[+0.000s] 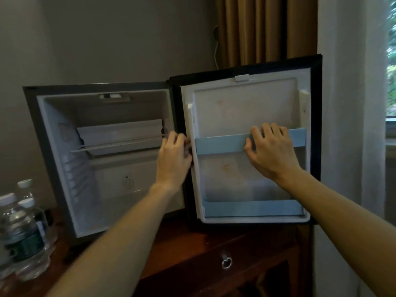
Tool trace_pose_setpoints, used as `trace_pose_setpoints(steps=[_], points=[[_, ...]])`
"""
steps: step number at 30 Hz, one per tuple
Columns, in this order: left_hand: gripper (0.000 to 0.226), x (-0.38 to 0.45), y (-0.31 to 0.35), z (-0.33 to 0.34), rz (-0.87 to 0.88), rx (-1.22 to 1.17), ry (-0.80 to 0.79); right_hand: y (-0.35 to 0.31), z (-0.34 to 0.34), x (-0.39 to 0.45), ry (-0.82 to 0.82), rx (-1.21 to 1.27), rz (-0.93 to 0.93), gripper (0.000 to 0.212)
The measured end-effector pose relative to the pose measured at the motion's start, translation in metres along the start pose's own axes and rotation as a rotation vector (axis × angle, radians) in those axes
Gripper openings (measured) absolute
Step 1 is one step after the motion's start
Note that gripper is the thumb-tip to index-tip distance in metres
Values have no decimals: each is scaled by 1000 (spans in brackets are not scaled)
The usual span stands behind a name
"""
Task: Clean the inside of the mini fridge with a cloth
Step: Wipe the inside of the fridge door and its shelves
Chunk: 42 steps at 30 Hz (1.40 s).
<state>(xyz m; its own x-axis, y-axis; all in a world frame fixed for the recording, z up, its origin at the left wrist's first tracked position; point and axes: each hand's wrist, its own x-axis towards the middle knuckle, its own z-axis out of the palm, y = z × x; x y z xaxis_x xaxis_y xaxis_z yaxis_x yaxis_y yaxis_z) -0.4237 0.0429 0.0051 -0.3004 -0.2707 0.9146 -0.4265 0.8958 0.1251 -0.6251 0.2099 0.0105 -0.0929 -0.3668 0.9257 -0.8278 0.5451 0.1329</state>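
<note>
The mini fridge point(53, 146) stands on a wooden cabinet with its door point(246, 99) swung fully open to the right. Inside are a wire shelf point(115, 144) and a white cavity with nothing on it. The door liner shows faint brownish stains. My right hand point(270, 148) grips the upper light-blue door rail point(218, 143), fingers over its top edge and thumb in front. My left hand point(174, 155) curls round the door's hinge-side edge at the rail's left end. A lower blue rail point(252, 207) sits near the door's bottom. No cloth is in view.
Several water bottles point(23, 230) stand at the left on the cabinet top point(182, 239). A drawer with a ring pull point(226, 262) is below. Brown curtains point(263, 28) and a white sheer curtain point(351, 103) hang behind and right of the door.
</note>
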Motion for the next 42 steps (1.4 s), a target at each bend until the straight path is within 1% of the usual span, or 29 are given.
trace_pose_setpoints(steps=[2,4,7,9,11,14,16,18,22,24,26,28,30,32,34,37,39,42], points=[[27,-41,0,14,-69,-18,-51,-1,0,-1,1,3,1,32],[29,-81,-3,28,-135,-11,-140,-1,-2,-1,3,7,-1,32],[32,-133,-13,47,-153,24,-292,-1,-2,-2,27,1,-2,31],[34,-153,-17,54,-140,63,-388,-1,-2,-3,39,-3,0,30],[33,-155,-21,53,-110,75,-440,-2,-1,-3,44,3,-5,30],[29,-136,-29,44,28,98,-497,-3,0,-3,63,7,-17,30],[28,-118,-32,34,113,88,-460,-3,1,-3,80,7,-14,29],[30,-89,-33,24,166,79,-382,-2,2,-4,89,2,-5,29],[25,-7,-27,-7,335,107,-274,-3,4,-3,98,-9,2,29],[22,36,-23,-26,388,117,-235,-2,5,-2,100,-13,6,29],[19,79,-14,-44,367,114,-140,-1,7,-2,95,-12,10,29],[17,121,-2,-57,291,108,-26,0,9,-1,87,-7,20,29],[17,144,4,-62,246,127,12,0,11,0,87,4,14,28],[18,142,5,-57,241,122,35,1,10,0,82,11,7,28],[18,124,2,-45,213,90,66,2,9,-1,84,6,14,28],[20,74,-2,-26,110,21,66,-1,10,-1,84,14,18,29],[22,25,-1,-11,66,-11,21,-2,7,-1,83,11,26,29],[30,-66,-4,22,-40,16,-136,-2,4,1,54,5,35,30]])
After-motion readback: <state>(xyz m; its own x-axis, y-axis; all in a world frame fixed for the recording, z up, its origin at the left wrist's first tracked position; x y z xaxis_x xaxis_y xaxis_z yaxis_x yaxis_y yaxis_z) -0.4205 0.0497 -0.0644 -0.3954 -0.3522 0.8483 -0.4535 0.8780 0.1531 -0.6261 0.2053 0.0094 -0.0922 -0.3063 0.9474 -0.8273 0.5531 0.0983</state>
